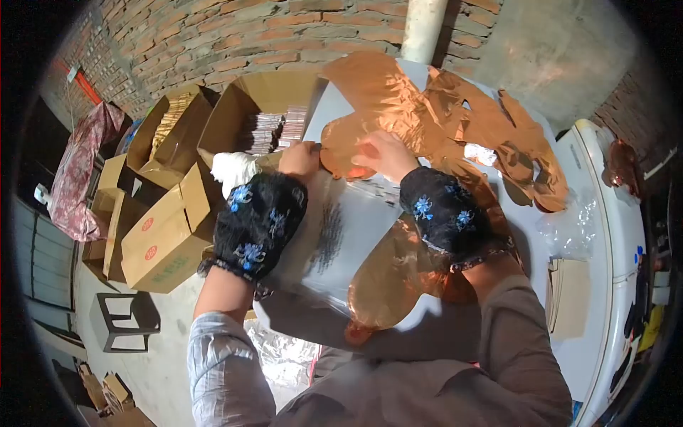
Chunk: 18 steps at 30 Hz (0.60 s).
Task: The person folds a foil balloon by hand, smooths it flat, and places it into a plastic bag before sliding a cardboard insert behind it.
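Left hand (300,160): fingers are bent in tightly at the edge of the copper foil (370,92); whether it is pinched cannot be told.
Right hand (388,155): fingers are loosely curled over the foil; a hold cannot be made out.
Copper foil: a rounded end is spread between both hands; beyond them, its glossy surface is creased.
Clear plastic (327,235): laid bodyward of both hands.
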Available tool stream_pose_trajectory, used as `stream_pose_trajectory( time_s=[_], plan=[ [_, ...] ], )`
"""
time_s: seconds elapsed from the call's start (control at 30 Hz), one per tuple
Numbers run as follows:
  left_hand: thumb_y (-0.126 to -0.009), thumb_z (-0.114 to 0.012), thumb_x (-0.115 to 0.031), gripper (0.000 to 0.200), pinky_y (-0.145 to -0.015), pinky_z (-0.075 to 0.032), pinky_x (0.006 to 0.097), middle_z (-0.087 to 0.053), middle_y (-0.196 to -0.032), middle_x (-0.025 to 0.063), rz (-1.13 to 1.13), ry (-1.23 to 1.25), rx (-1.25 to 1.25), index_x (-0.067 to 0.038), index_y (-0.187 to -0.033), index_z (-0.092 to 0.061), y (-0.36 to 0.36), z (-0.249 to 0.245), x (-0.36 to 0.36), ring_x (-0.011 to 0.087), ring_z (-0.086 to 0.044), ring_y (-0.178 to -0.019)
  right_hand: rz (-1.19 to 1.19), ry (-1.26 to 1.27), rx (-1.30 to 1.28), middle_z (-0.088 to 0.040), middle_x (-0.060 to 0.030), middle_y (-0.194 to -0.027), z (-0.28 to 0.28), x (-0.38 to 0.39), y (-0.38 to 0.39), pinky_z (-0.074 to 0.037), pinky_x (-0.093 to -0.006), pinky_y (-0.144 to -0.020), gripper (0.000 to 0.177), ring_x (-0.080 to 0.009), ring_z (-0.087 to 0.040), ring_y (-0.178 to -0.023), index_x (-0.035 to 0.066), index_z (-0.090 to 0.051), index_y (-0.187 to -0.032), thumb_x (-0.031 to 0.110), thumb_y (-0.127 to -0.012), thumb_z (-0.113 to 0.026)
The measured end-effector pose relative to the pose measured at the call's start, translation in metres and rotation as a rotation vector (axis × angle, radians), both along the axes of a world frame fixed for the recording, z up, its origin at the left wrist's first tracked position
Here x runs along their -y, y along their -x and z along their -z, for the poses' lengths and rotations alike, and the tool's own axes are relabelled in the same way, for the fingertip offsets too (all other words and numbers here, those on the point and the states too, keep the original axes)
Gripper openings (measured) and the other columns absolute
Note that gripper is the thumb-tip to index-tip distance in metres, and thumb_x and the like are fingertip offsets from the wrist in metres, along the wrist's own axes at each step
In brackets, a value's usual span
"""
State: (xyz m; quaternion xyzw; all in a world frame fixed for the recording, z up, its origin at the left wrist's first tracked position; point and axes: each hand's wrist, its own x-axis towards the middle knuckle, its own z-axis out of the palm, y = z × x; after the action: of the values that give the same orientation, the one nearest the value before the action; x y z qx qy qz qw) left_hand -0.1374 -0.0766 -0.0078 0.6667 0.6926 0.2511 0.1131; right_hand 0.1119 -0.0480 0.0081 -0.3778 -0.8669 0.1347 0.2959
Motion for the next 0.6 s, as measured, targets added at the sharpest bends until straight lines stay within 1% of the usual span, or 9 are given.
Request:
stream_pose_trajectory(
  time_s=[0.07,0.17,0.23,0.27,0.37,0.4,0.5,0.53,0.6],
  plan=[
    [-0.084,-0.058,-0.018,0.032,-0.086,-0.051,0.0379,-0.072,-0.100,0.0186,0.043,0.115,0.157,0.001,-0.108,-0.069,0.000,-0.002,-0.004,0.0304,-0.069,-0.094,0.039,-0.004,0.116,-0.051,-0.0082,-0.117,-0.004,0.008,0.002,-0.040,-0.0413,-0.100,0.053,-0.0332,-0.047,-0.112,0.014,-0.062,-0.114,0.046,-0.075,-0.076],
    [-0.086,-0.057,-0.017,0.032,-0.089,-0.050,0.0345,-0.071,-0.102,0.0183,0.063,0.153,0.164,0.000,-0.110,-0.069,-0.002,-0.010,-0.007,0.0273,-0.068,-0.098,0.073,0.075,0.130,-0.049,-0.0100,-0.124,-0.004,0.006,0.005,-0.038,-0.0407,-0.103,0.055,-0.0336,-0.043,-0.116,0.014,-0.062,-0.119,0.045,-0.076,-0.076],
    [-0.087,-0.057,-0.018,0.032,-0.089,-0.050,0.0340,-0.071,-0.104,0.0176,0.073,0.187,0.219,0.000,-0.112,-0.069,-0.003,-0.013,-0.010,0.0262,-0.068,-0.098,0.093,0.033,0.127,-0.051,-0.0101,-0.120,-0.002,0.006,0.007,-0.038,-0.0408,-0.102,0.046,-0.0338,-0.044,-0.114,0.014,-0.063,-0.115,0.039,-0.079,-0.075],
    [-0.088,-0.059,-0.018,0.032,-0.088,-0.050,0.0331,-0.072,-0.103,0.0164,0.093,0.241,0.246,0.000,-0.114,-0.068,-0.015,-0.047,0.008,0.0234,-0.067,-0.096,0.107,0.027,0.128,-0.051,-0.0101,-0.119,-0.001,0.005,0.008,-0.038,-0.0409,-0.101,0.043,-0.0339,-0.044,-0.114,0.013,-0.063,-0.113,0.037,-0.080,-0.075],
    [-0.088,-0.059,-0.015,0.031,-0.087,-0.050,0.0318,-0.071,-0.101,0.0152,0.123,0.172,0.236,-0.001,-0.115,-0.067,-0.009,-0.036,0.001,0.0204,-0.067,-0.092,0.136,-0.017,0.079,-0.053,-0.0094,-0.112,0.007,-0.002,0.010,-0.040,-0.0412,-0.096,0.027,-0.0336,-0.045,-0.109,0.015,-0.064,-0.104,0.031,-0.084,-0.071],
    [-0.089,-0.058,-0.014,0.029,-0.082,-0.051,0.0314,-0.071,-0.097,0.0146,0.084,0.138,0.393,0.000,-0.113,-0.067,-0.008,-0.028,0.001,0.0185,-0.067,-0.088,0.140,-0.026,0.061,-0.053,-0.0096,-0.110,0.011,-0.007,0.010,-0.040,-0.0416,-0.095,0.025,-0.0338,-0.046,-0.107,0.016,-0.065,-0.103,0.031,-0.084,-0.070],
    [-0.089,-0.058,-0.014,0.027,-0.079,-0.051,0.0318,-0.071,-0.092,0.0141,0.044,0.044,0.485,0.001,-0.110,-0.067,-0.007,-0.013,0.002,0.0190,-0.067,-0.084,0.194,-0.019,0.030,-0.053,-0.0105,-0.109,0.016,-0.012,0.015,-0.040,-0.0418,-0.094,0.021,-0.0344,-0.046,-0.105,0.018,-0.065,-0.102,0.029,-0.085,-0.068],
    [-0.091,-0.059,-0.017,0.025,-0.076,-0.052,0.0330,-0.070,-0.090,0.0150,-0.050,0.043,0.402,0.002,-0.105,-0.066,-0.015,-0.023,0.011,0.0226,-0.067,-0.082,0.219,-0.009,0.025,-0.053,-0.0108,-0.109,0.016,-0.012,0.017,-0.040,-0.0418,-0.094,0.020,-0.0345,-0.046,-0.105,0.018,-0.065,-0.102,0.027,-0.085,-0.068],
    [-0.091,-0.061,-0.021,0.027,-0.075,-0.052,0.0347,-0.070,-0.089,0.0157,-0.061,0.006,0.305,0.002,-0.104,-0.065,-0.020,-0.028,0.016,0.0256,-0.068,-0.083,0.242,0.038,0.003,-0.054,-0.0113,-0.109,0.015,-0.012,0.020,-0.039,-0.0415,-0.095,0.017,-0.0354,-0.046,-0.106,0.017,-0.066,-0.098,0.028,-0.085,-0.067]
  ],
)
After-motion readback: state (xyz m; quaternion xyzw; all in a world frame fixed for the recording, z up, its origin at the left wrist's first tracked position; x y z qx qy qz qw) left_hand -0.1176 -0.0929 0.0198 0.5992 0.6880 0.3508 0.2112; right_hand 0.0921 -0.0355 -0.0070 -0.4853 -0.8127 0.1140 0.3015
